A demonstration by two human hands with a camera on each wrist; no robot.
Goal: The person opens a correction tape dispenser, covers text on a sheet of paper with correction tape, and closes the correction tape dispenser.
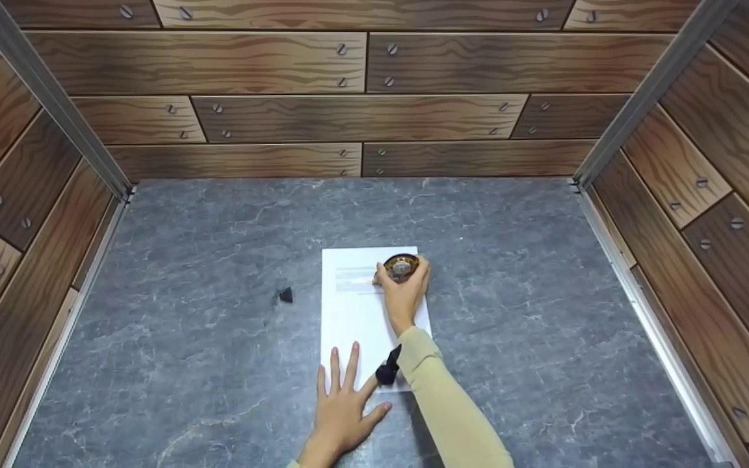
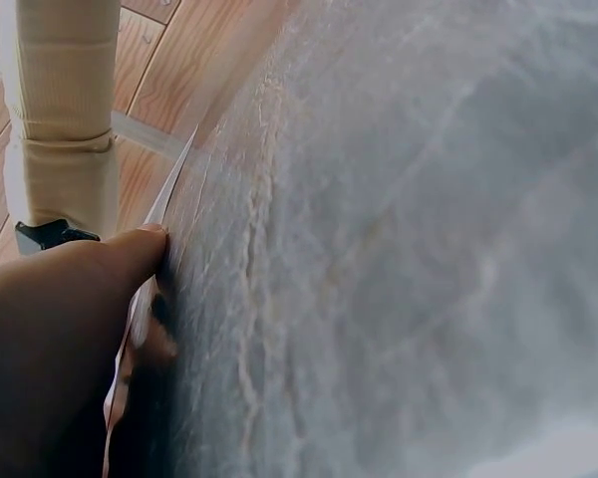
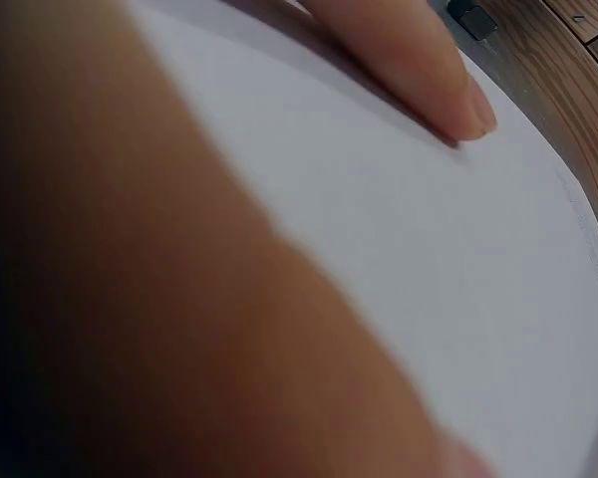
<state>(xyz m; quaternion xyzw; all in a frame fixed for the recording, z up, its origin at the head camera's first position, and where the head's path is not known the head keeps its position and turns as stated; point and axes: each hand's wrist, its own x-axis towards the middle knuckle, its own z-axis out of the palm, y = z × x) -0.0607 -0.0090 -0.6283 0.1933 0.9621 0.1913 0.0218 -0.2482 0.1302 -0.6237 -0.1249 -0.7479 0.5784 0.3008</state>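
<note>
A white sheet of paper [image 1: 355, 318] with faint grey printed lines near its top lies on the grey marbled table. My right hand [image 1: 406, 296] grips a small round thing with a dark amber rim and a pale, shiny middle [image 1: 401, 267], thumb on its left and fingers on its right, over the upper right of the sheet. I cannot tell its kind. My left hand [image 1: 345, 413] lies spread, its fingertips on the lower part of the paper [image 3: 429, 229]. In the right wrist view one fingertip [image 3: 468, 115] shows above the sheet; the round thing is hidden there.
A small black object [image 1: 286, 295] sits left of the paper. Wood-plank-patterned walls [image 1: 361, 117] with metal edge strips [image 1: 641, 312] bound the table [image 1: 205, 338] at the back and both sides. A black strap with a small camera [image 1: 387, 372] is on the right wrist.
</note>
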